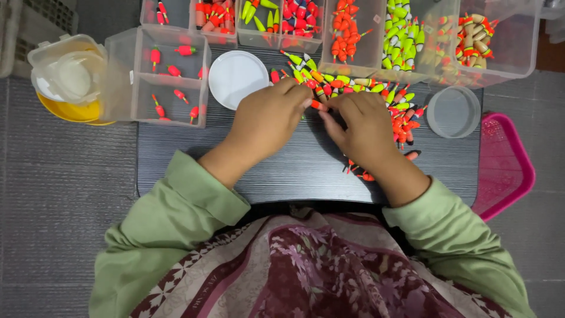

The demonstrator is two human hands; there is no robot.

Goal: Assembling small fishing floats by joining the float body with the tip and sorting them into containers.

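float in hand: a small orange-red fishing float (318,106) is being pinched right at the centre of the frame, between both sets of fingertips, just above the dark worktop (282,171)

left hand (266,121): fingers are being closed onto the left end of that float, thumb hidden underneath so the exact pinch can't be fully seen

right hand (366,126): fingers are being curled in on the other end, closed on the same float from the look of it

pile (359,88): loads more floats, green, yellow and orange, are lying loose just above and right of the hands, a few peeking out below the right wrist

weight: probably next to nothing, foam or balsa kind of stuff, judging by size

feel: smooth painted body, likely a bit slippery, and rolls easily

fragile bit: the thin stem tips look snappable, so the fat middle is best being gripped, not the ends

bins: clear sorting boxes (170,82) are sitting upper left and along the top edge

extras: white round lid (235,76) just left of the hands, clear round tub (453,112) at right
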